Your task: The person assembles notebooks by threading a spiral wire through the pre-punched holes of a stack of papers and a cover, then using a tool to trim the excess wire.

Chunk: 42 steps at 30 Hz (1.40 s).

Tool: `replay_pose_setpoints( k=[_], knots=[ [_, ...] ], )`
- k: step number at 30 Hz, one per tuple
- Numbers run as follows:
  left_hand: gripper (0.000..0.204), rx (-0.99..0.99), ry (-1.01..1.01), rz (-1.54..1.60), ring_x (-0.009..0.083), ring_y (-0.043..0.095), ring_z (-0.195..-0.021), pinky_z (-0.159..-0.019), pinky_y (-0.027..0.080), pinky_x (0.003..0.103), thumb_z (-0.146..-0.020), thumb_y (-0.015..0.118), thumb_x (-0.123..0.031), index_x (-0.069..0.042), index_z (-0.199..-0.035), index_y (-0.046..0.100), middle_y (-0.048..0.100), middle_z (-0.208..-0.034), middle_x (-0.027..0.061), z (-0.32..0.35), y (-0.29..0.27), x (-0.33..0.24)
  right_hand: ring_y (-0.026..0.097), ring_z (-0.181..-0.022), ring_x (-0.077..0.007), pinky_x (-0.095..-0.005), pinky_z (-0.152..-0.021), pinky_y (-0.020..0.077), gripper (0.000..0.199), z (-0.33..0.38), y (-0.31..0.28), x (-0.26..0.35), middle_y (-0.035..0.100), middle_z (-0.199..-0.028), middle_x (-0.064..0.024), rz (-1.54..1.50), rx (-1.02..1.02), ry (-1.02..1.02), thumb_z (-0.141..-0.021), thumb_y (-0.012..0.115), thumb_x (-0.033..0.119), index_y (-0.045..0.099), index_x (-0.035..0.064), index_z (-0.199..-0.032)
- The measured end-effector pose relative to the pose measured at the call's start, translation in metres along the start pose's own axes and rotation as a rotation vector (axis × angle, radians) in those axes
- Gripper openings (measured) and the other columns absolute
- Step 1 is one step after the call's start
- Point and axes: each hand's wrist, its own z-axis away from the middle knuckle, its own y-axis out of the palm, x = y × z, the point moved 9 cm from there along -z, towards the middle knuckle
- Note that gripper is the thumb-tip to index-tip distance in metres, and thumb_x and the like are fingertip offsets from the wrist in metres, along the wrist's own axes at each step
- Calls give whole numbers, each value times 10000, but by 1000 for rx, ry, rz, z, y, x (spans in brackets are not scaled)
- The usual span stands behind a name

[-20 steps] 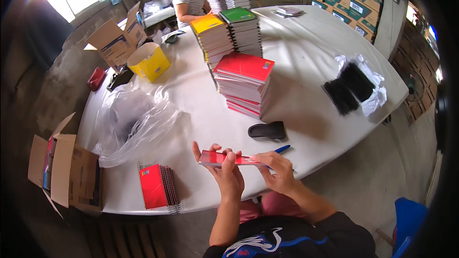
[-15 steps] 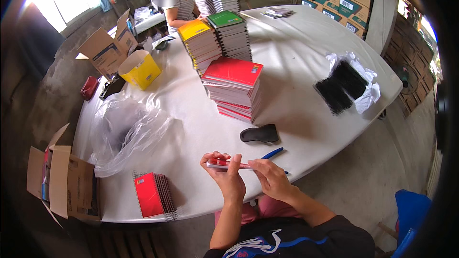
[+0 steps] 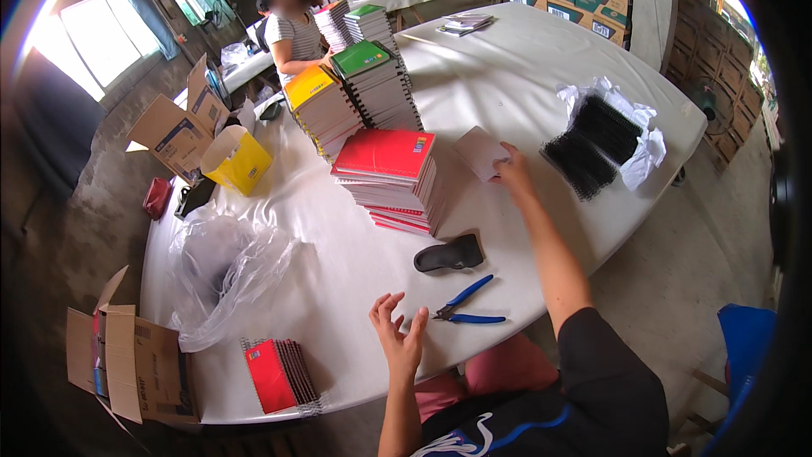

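- my right hand (image 3: 510,171) stretches far across the white surface (image 3: 507,85), fingers pinching a pale sheet (image 3: 479,152) just beside the red notebook stack (image 3: 391,176), likely because loose sheets lie out of easy reach.
- my left hand (image 3: 399,334) hovers open and empty near the surface's front edge, close to the blue-handled pliers (image 3: 468,304) and a black tool (image 3: 448,255).
- half a second ago both hands held a red notebook together at my lap; now they are well apart.

Black short-sleeve shirt (image 3: 584,389) with blue-white print on chest, pink shorts (image 3: 499,372), bare forearms, no gloves or watch.
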Motion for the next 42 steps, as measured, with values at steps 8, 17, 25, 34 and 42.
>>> replay_pose_setpoints(
  k=[8, 17, 25, 34, 42],
  knots=[
    [385, -58, 0, -5, 239, 477, -1138, -890, 469, 339, -784, 720, -107, -65, -1119, 536, 377, -1232, 84, 0, -32, 35, 590, -978, -353, -466, -927, 426, 542, 11, 68, 41, 589, -1114, -179, 1150, -317, -487, -816, 629, 239, 481, 22, -1289],
    [358, -71, 38, 100, 225, 507, -1091, -889, 485, 321, -801, 699, -81, -36, -1112, 529, 374, -1221, 96, 4, -32, 37, 604, -808, -165, -296, -760, 471, 570, 48, 146, 153, 649, -876, -78, 442, 713, -202, -667, 819, 356, 632, -1, -1071],
    [385, -117, 80, 48, 234, 505, -1088, -868, 476, 356, -786, 720, -163, -67, -1120, 553, 402, -1217, 113, 4, -34, 30, 633, -811, -226, -320, -739, 483, 486, 56, 134, 218, 670, -887, -111, 1102, 273, -534, -589, 862, 231, 590, 36, -941],
    [408, 59, 57, 1224, 230, 421, -1230, -1049, 316, 372, -917, 559, -213, -81, -1282, 435, 497, -1135, 77, -6, -28, -50, 598, -886, -212, -345, -763, 501, 251, 286, 123, 147, 589, -959, -100, 187, 714, -833, -722, 724, 42, 515, 74, -857],
    [153, -169, 493, -660, 221, 555, -938, -1055, 227, 478, -788, 609, -27, -115, -911, 636, 608, -900, 22, 19, -74, -82, 350, -1284, -322, -449, -1013, 334, 756, 138, -11, 74, 396, -1372, -127, 1167, 298, -587, -671, 785, 312, 450, 154, -1330]
  ],
)
